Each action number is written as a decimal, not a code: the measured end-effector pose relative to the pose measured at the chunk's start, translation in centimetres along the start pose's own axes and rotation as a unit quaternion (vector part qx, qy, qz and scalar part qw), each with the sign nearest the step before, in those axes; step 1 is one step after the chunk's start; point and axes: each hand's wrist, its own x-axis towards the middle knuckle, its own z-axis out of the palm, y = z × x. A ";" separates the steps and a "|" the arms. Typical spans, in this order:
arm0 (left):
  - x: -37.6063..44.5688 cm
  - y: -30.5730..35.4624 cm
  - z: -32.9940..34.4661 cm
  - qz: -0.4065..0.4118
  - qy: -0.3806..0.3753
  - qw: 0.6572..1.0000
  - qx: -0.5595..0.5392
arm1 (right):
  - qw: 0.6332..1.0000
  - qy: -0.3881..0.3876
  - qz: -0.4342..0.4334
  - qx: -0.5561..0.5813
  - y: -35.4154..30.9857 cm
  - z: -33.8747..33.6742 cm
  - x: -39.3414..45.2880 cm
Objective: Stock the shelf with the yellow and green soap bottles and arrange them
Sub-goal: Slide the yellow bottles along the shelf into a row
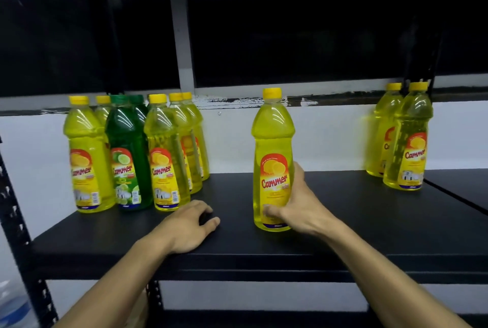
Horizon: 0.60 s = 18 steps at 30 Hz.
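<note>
Gripping a lone yellow bottle [273, 161] low near the shelf's [369, 235] front edge, the right hand [298, 208] seems set to slide it toward the left-corner group [134, 153], while the left hand [187, 224] rests loosely curled, empty, for balance.

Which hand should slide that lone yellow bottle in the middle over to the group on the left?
The right hand. Its grip is already round the lone yellow bottle, which stands upright on the shelf. The left hand rests on the shelf, holding nothing, near the group.
</note>
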 end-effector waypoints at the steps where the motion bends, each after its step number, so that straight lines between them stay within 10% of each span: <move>1: 0.0 -0.2 0.1 -0.002 0.005 1.000 -0.010 | 1.000 -0.014 -0.016 0.000 0.0 0.5 0.0; 18: -0.7 0.2 -0.1 -0.013 0.047 0.995 -0.092 | 0.994 -0.072 -0.059 0.050 -1.6 3.8 0.5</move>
